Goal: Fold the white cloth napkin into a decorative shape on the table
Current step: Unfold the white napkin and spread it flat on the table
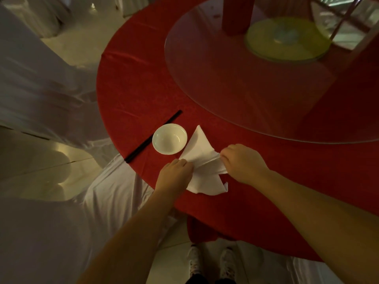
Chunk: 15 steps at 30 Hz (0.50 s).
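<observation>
A white cloth napkin (200, 149) lies on the red tablecloth (143, 99) near the table's front edge. It is folded into a triangle whose tip points away from me, with pleats gathered across its middle and a loose flap toward me. My left hand (175, 174) pinches the napkin's left side at the pleats. My right hand (241, 161) pinches the right side of the same pleated band. Both hands rest low on the cloth, and their fingertips are partly hidden in the folds.
A small white bowl (169, 138) stands just left of the napkin, almost touching it. Black chopsticks (153, 136) lie diagonally behind the bowl. A glass turntable (266, 78) fills the table's far right. White-covered chairs (41, 89) stand on the left.
</observation>
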Tool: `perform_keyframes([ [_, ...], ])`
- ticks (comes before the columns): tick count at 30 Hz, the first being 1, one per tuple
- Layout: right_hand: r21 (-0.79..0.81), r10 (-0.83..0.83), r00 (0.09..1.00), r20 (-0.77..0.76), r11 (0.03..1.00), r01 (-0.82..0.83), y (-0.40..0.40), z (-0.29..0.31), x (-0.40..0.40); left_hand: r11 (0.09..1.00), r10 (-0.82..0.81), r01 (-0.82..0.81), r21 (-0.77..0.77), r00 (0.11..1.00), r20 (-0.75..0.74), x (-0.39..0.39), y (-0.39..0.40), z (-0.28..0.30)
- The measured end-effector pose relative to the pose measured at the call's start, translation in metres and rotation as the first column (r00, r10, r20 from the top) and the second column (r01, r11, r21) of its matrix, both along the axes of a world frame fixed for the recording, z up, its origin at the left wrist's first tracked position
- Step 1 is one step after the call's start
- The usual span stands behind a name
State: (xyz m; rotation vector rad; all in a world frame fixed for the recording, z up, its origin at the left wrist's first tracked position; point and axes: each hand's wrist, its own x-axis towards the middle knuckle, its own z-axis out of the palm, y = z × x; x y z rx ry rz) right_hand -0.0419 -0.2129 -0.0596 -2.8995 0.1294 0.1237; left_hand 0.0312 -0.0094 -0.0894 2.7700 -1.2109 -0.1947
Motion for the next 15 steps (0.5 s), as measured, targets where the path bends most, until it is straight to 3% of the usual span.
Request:
perform_keyframes([
  [3, 0.076, -0.031, 0.995, 0.094, 0.997, 0.023, -0.006, 0.029, 0.004, 0.991, 0.051, -0.051, -0.124, 0.999, -0.010, -0.001, -0.001, 0.017],
  [8, 0.052, -0.059, 0.977, 0.204, 0.997, 0.050, -0.026, 0.085, -0.001, 0.966, 0.110, -0.116, -0.232, 0.993, -0.037, 0.004, 0.002, 0.045],
  [15, -0.017, -0.082, 0.974, 0.212, 0.996, 0.088, -0.050, 0.163, -0.038, 0.920, 0.118, -0.132, -0.370, 0.991, -0.059, 0.014, -0.017, 0.096],
])
